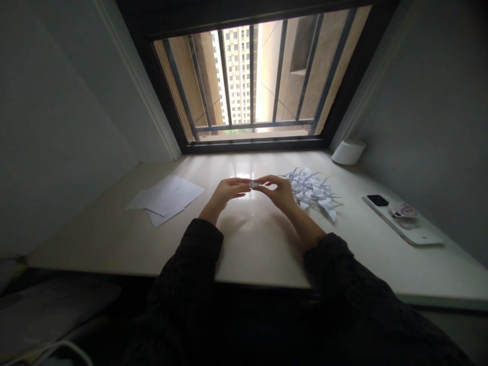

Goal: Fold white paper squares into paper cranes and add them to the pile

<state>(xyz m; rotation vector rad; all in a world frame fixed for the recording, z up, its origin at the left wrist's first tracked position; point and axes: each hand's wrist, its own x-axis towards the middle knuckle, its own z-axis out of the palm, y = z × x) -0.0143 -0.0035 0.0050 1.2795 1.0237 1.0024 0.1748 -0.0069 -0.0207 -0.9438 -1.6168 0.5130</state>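
Between my two hands, above the middle of the counter, is a small piece of folded paper. My left hand pinches its left side with thumb and fingers. From the other side, the thumb and index finger of my right hand close on its right edge. Fingers cover much of the paper, so its exact shape is hard to make out. Just beyond my right hand lies a pile of folded white paper cranes. Several flat white paper sheets lie overlapping to the left of my left hand.
The pale counter runs up to a barred window. A phone with a round grip lies at the right. A white rounded container stands in the far right corner. Walls close in on both sides.
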